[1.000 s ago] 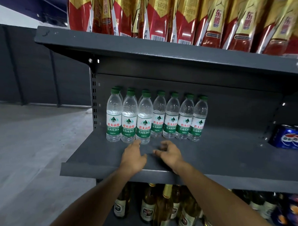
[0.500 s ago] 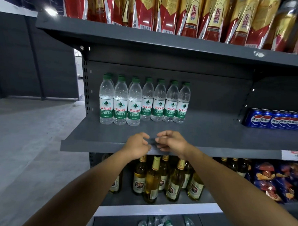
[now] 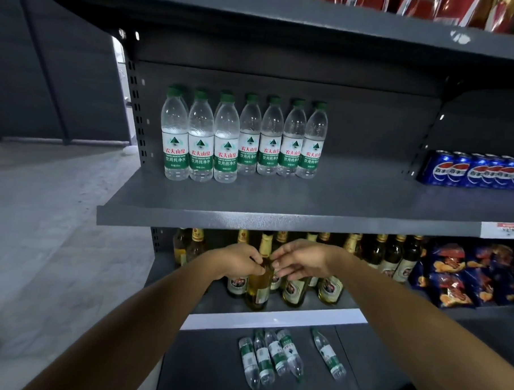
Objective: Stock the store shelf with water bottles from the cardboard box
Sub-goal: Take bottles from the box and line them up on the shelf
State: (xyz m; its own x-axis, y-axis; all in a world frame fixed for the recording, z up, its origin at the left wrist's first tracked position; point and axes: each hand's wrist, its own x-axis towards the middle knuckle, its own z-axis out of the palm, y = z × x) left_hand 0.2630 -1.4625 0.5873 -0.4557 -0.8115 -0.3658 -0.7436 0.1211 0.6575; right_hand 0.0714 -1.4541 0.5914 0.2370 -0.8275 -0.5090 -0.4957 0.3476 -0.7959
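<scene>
Several water bottles with green caps and green labels stand upright in a row at the left of the grey shelf; three stand a little forward of the others. More water bottles lie on their sides on the bottom shelf. My left hand and right hand hang close together below the grey shelf's front edge, in front of the beer bottles. Both hold nothing, with fingers loosely curled. The cardboard box is out of view.
Blue cola cans line the right end of the grey shelf. Beer bottles and snack bags fill the shelf below. Red packages sit on the top shelf. Grey floor lies to the left.
Both hands have drawn back from the grey shelf's surface and dropped below its front edge. The view has pulled back, showing the lower shelves.
</scene>
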